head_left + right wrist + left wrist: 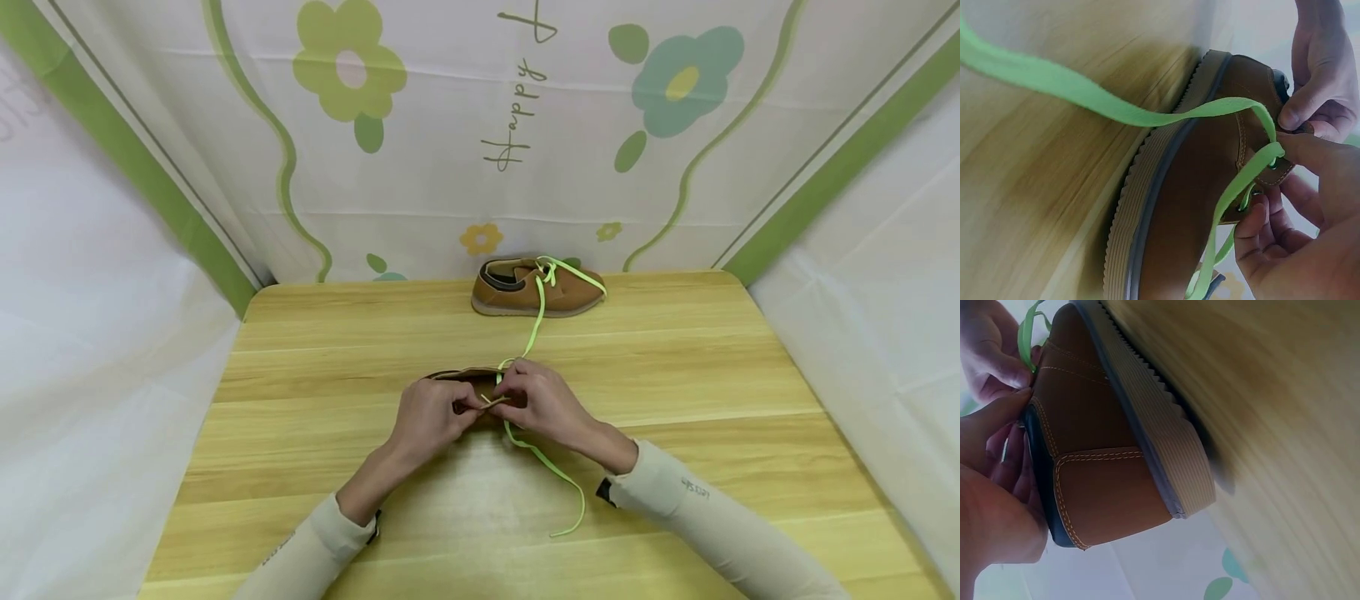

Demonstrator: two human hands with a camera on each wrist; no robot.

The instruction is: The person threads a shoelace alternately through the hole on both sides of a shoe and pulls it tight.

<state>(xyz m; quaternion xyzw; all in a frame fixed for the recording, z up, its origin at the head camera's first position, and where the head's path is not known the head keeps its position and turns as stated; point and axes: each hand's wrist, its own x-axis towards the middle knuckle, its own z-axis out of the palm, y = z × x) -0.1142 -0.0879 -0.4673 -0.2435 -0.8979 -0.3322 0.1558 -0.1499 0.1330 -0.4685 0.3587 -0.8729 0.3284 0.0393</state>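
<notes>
A brown leather shoe point(1094, 500) with a dark padded collar, orange stitching and a ridged beige sole is between both hands, its toe to the right. My left hand point(435, 412) pinches the edge of its eyelet flap with thumb and index finger. The right hand point(547, 404) grips that flap close to the eyelet, its fingertips almost meeting the left thumb. A lime-green shoelace point(1250, 159) passes through the eyelets and loops by the right index fingertip. One long lace end trails toward the table's front. In the head view the hands hide most of this shoe.
A matching brown shoe point(577, 292) with a tied lime-green lace stands at the wooden table's point(315, 333) back edge. Lace runs from it toward the near shoe. Behind hangs a white flowered curtain point(435, 125), with white fabric walls on both sides.
</notes>
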